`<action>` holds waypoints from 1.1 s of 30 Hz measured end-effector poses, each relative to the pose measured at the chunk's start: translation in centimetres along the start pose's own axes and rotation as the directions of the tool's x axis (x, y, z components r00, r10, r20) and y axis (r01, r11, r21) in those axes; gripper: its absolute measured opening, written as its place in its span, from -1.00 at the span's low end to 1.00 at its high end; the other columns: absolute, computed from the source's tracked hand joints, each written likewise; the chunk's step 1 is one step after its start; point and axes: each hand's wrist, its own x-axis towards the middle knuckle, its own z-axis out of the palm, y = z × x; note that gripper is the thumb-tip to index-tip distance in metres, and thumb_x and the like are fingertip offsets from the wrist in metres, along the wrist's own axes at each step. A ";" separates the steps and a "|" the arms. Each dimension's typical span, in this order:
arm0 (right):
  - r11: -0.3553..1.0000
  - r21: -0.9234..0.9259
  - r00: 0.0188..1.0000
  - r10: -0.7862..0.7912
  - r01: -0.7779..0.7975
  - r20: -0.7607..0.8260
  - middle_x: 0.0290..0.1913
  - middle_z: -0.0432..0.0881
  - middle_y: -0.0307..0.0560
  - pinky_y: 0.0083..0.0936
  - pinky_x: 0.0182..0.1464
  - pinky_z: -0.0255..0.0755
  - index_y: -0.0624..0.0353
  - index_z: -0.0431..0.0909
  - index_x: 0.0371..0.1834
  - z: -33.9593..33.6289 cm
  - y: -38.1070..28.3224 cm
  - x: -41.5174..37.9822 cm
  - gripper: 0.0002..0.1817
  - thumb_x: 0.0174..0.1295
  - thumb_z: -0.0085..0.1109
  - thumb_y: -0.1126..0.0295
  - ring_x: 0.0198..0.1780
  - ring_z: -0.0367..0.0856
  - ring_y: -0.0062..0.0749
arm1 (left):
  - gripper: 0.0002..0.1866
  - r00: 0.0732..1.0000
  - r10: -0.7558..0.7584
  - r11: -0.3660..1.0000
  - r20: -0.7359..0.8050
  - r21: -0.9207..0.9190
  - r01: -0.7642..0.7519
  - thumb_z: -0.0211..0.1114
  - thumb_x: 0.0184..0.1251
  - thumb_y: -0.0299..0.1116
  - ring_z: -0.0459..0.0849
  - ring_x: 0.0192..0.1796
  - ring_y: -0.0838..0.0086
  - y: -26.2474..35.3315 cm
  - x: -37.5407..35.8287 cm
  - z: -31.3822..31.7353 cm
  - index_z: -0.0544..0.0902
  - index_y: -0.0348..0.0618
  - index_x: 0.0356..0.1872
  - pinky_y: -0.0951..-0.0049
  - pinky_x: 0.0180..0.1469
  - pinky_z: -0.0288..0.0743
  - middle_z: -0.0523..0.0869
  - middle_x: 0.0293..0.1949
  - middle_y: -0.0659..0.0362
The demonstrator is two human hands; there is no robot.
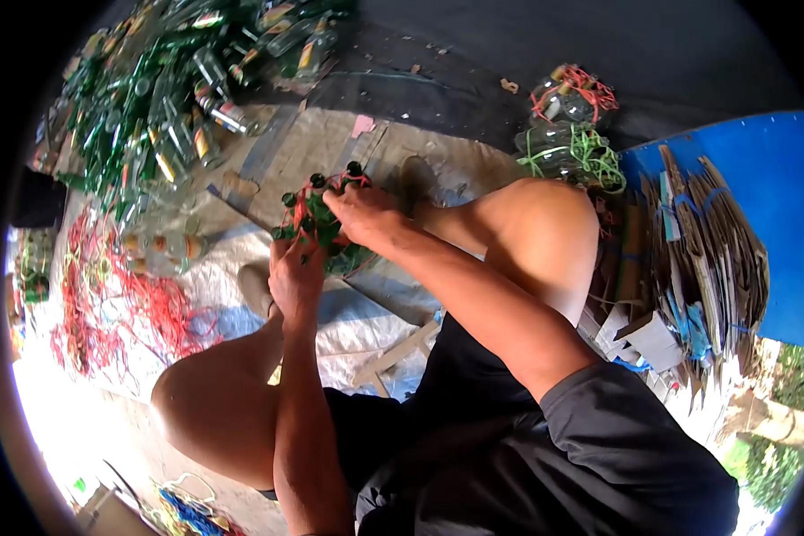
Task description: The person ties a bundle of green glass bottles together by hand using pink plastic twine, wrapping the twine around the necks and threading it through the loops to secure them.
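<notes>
Several green glass bottles stand in a bundle between my feet, their necks up, with red string wound about the necks. On the near left side of the bundle, my left hand is closed, its fingertips at the string and a bottle neck. My right hand is closed at the right side of the necks, pinching the red string. The lower parts of the bottles are partly hidden by my hands.
A big heap of green bottles lies at upper left, above tangled red string. Tied bottle bundles stand at upper right. Stacked cardboard leans beside a blue panel. A wooden piece lies near my legs.
</notes>
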 end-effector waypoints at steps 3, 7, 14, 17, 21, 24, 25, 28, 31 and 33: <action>0.987 -0.125 0.994 -0.104 0.098 -0.042 0.04 0.77 0.07 -0.02 0.07 0.64 0.12 0.60 0.11 3.2 1.1 2.5 -0.52 0.17 0.53 0.23 0.14 0.76 0.10 | -0.83 0.996 -0.051 0.996 0.073 0.082 0.045 0.49 0.24 -0.21 0.72 0.06 0.09 0.6 0.2 -0.7 0.82 0.03 -0.21 0.05 0.04 0.61 0.72 -0.06 0.16; 0.962 -0.199 0.983 -0.181 0.185 0.038 0.06 0.78 0.05 -0.08 0.11 0.64 0.13 0.62 0.13 4.6 2.1 4.6 -0.47 0.12 0.57 0.21 0.15 0.76 0.03 | -0.70 0.992 -0.096 0.968 0.079 0.240 0.074 0.51 0.21 -0.17 0.66 0.16 0.00 2.1 1.1 -2.7 0.78 0.04 -0.05 -0.01 0.12 0.56 0.68 0.03 0.06; 0.923 -0.235 0.952 -0.287 0.303 0.103 -0.02 0.80 0.11 -0.05 0.11 0.63 0.24 0.64 -0.08 3.2 2.7 4.7 -0.49 0.04 0.61 0.12 0.11 0.79 0.02 | -0.70 0.924 0.355 0.931 0.138 0.033 -0.363 0.45 0.24 -0.50 0.70 0.03 0.13 13.6 7.0 -13.6 0.73 -0.17 0.01 0.20 0.14 0.55 0.71 -0.05 0.02; 0.946 -0.183 0.953 -0.234 0.269 0.192 0.07 0.81 0.10 -0.08 0.16 0.67 0.17 0.73 0.03 2.2 2.3 5.0 -0.46 0.08 0.62 0.06 0.16 0.78 -0.01 | -0.76 0.956 0.277 0.961 0.090 -0.022 -0.277 0.41 0.31 -0.43 0.69 -0.02 0.09 14.9 8.8 -17.3 0.74 -0.17 -0.02 0.17 0.09 0.56 0.70 -0.09 0.03; 0.953 -0.152 0.937 -0.215 0.263 0.277 0.12 0.76 0.20 -0.04 0.23 0.61 0.21 0.65 0.11 0.8 2.1 5.1 -0.45 0.14 0.51 0.11 0.22 0.72 0.09 | -0.82 0.986 0.159 0.973 -0.059 -0.160 -0.166 0.42 0.39 -0.41 0.74 -0.13 0.42 12.3 10.2 -18.3 0.80 -0.26 -0.08 0.37 0.08 0.56 0.81 -0.23 0.09; 0.952 -0.135 0.928 -0.225 0.274 0.296 0.17 0.70 0.30 0.00 0.27 0.56 0.25 0.61 0.13 1.4 2.3 5.7 -0.47 0.16 0.43 0.17 0.28 0.66 0.17 | -0.82 0.996 0.092 0.912 -0.003 -0.402 -0.085 0.43 0.41 -0.40 0.74 -0.17 0.52 11.0 10.1 -18.9 0.80 -0.26 -0.07 0.39 0.07 0.56 0.83 -0.25 0.16; 0.956 -0.111 0.926 -0.228 0.271 0.302 0.15 0.71 0.30 0.02 0.26 0.56 0.26 0.62 0.11 1.4 2.3 5.5 -0.48 0.16 0.43 0.18 0.26 0.67 0.19 | -0.81 0.997 0.073 0.904 -0.017 -0.422 -0.074 0.45 0.43 -0.38 0.73 -0.19 0.60 11.8 9.9 -19.3 0.81 -0.25 -0.05 0.40 0.06 0.57 0.85 -0.26 0.20; 0.948 -0.116 0.919 -0.251 0.298 0.305 0.04 0.75 0.31 0.02 0.21 0.59 0.27 0.65 0.04 0.5 2.1 5.8 -0.52 0.15 0.43 0.18 0.16 0.72 0.22 | -0.82 0.999 0.041 0.866 0.001 -0.498 -0.035 0.47 0.42 -0.39 0.73 -0.17 0.60 11.5 10.1 -19.4 0.83 -0.19 -0.04 0.49 0.03 0.57 0.85 -0.24 0.19; 0.934 -0.064 0.894 -0.316 0.353 0.316 -0.01 0.76 0.32 -0.03 0.15 0.63 0.29 0.66 0.00 0.9 3.2 6.4 -0.53 0.13 0.43 0.18 0.09 0.76 0.19 | -0.76 0.989 -0.141 0.763 0.042 -0.632 0.136 0.51 0.40 -0.38 0.74 -0.12 0.58 12.5 10.1 -19.4 0.83 -0.25 0.00 0.51 0.05 0.58 0.85 -0.21 0.19; 0.937 -0.064 0.907 -0.313 0.343 0.281 -0.03 0.77 0.30 -0.03 0.12 0.64 0.27 0.68 0.01 1.5 3.3 6.4 -0.56 0.12 0.42 0.22 0.07 0.77 0.16 | -0.59 0.967 -0.225 0.738 0.121 -0.627 0.250 0.58 0.20 -0.51 0.76 -0.02 0.45 13.2 9.9 -20.2 0.78 -0.28 0.11 0.40 0.13 0.60 0.83 -0.10 0.08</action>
